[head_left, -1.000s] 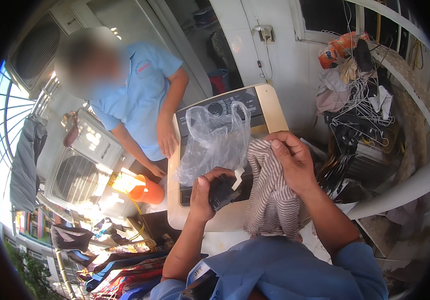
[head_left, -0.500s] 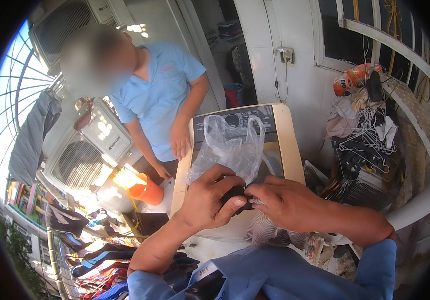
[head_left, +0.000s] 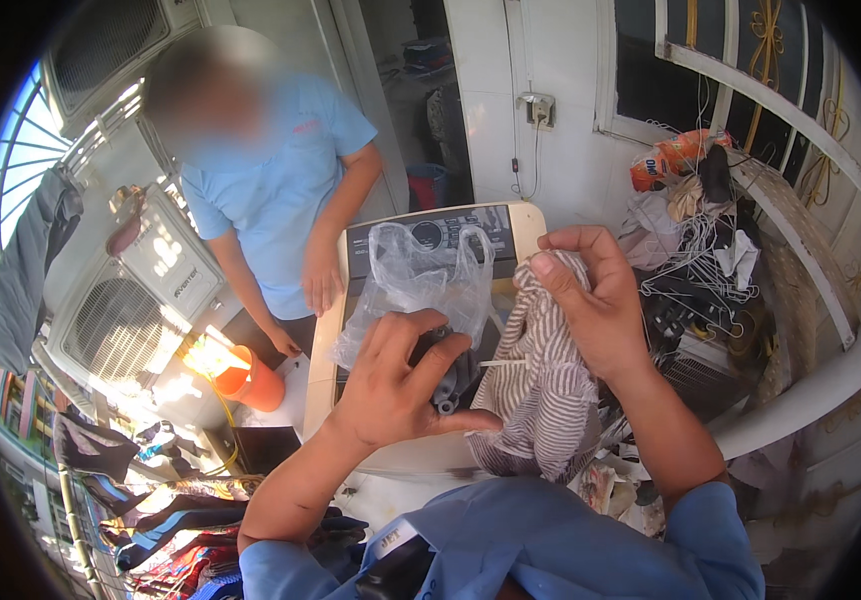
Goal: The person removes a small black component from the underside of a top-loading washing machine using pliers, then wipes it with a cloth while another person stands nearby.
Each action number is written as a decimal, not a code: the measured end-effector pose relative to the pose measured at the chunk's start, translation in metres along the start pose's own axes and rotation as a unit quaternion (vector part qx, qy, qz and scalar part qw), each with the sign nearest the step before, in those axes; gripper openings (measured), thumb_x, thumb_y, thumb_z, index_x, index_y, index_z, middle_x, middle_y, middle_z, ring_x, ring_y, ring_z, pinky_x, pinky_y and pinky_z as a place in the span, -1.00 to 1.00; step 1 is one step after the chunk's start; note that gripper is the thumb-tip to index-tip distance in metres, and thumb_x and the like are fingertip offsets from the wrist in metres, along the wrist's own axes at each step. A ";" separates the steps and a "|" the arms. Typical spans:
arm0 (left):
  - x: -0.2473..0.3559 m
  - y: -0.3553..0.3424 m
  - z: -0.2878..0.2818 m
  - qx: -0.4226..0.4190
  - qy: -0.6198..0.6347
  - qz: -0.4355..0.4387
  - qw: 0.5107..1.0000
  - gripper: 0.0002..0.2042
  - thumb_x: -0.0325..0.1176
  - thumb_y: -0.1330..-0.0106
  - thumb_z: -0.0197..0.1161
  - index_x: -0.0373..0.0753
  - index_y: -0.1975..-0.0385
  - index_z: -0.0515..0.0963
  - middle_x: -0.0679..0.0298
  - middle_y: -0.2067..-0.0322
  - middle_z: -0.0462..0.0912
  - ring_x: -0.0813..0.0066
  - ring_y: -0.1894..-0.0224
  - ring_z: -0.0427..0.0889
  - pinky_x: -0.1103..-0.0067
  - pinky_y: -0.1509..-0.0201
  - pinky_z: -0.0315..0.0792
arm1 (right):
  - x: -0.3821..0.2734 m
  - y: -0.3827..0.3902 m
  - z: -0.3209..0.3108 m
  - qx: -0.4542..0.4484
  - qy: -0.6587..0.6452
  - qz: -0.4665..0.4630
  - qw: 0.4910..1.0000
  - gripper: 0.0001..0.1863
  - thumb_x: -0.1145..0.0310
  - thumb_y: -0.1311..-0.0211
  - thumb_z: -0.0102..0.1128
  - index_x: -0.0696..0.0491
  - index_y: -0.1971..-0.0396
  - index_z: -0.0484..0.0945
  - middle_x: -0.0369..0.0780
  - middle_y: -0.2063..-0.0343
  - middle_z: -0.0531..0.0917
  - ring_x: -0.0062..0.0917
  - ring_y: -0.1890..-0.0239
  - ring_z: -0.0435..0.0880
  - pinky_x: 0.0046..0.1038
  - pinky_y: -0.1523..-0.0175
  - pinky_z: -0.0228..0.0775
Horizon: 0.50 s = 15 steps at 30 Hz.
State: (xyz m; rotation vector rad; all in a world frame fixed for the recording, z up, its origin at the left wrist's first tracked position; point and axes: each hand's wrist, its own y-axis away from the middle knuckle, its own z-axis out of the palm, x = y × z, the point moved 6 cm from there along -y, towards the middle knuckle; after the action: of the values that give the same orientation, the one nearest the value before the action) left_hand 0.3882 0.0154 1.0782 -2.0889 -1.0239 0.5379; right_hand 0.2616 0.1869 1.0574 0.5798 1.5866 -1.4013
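In my left hand [head_left: 395, 378] is a small dark grey part [head_left: 455, 385] with a round opening at its lower end. The fingers curl round it, the thumb stretched out below; its kind is unclear. My right hand [head_left: 600, 300] pinches the top of a brown-and-white striped cloth [head_left: 550, 420], which hangs in folds at the front of the washing machine. A thin pale stick [head_left: 500, 362] crosses the cloth's left side; what it belongs to is hidden. Beyond my left hand, a clear plastic bag [head_left: 420, 275] lies on the washing machine [head_left: 532, 222], over part of its control panel.
A co-worker in a blue shirt [head_left: 280, 170] stands at the left, one hand on the machine's edge. An orange bucket [head_left: 253, 385] stands near them. Wire hangers [head_left: 710, 260] and clothes are heaped at the right, beside a white metal frame [head_left: 800, 95].
My right hand has left the dark part, moved right and up, and raised the striped cloth. My left hand keeps the part. The whole view has shifted somewhat.
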 end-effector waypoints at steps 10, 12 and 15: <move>-0.008 0.018 0.058 -0.048 0.046 0.059 0.996 -0.33 0.17 0.09 0.54 -0.24 0.11 0.62 0.14 0.08 0.50 0.19 0.14 0.52 0.40 0.09 0.48 | 0.046 0.051 0.007 -0.344 0.272 0.036 0.898 -0.66 0.31 -0.37 0.25 0.17 -0.01 0.47 -0.02 0.17 0.66 -0.17 0.12 0.68 -0.29 0.00 0.48; -0.005 0.019 0.071 -0.061 0.058 0.104 0.991 -0.34 0.15 0.02 0.49 -0.21 0.02 0.58 0.19 0.05 0.49 0.23 0.08 0.50 0.40 0.00 0.44 | 0.052 0.055 0.001 -0.359 0.280 0.067 0.888 -0.67 0.32 -0.37 0.25 0.17 -0.02 0.47 -0.02 0.21 0.67 -0.15 0.15 0.68 -0.26 0.03 0.48; 0.004 0.017 0.083 -0.101 0.072 0.153 0.980 -0.36 0.08 -0.02 0.47 -0.16 -0.06 0.53 0.21 0.03 0.47 0.25 0.04 0.47 0.38 -0.04 0.42 | 0.050 0.061 -0.006 -0.382 0.302 0.064 0.871 -0.71 0.33 -0.36 0.25 0.16 0.03 0.49 -0.03 0.29 0.68 -0.13 0.22 0.69 -0.23 0.09 0.47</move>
State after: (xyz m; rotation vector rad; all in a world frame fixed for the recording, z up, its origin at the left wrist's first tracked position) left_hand 0.3463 0.0471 1.0116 -2.4489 -0.7007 0.4371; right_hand 0.2862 0.1972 0.9830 0.6372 2.3549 -0.3896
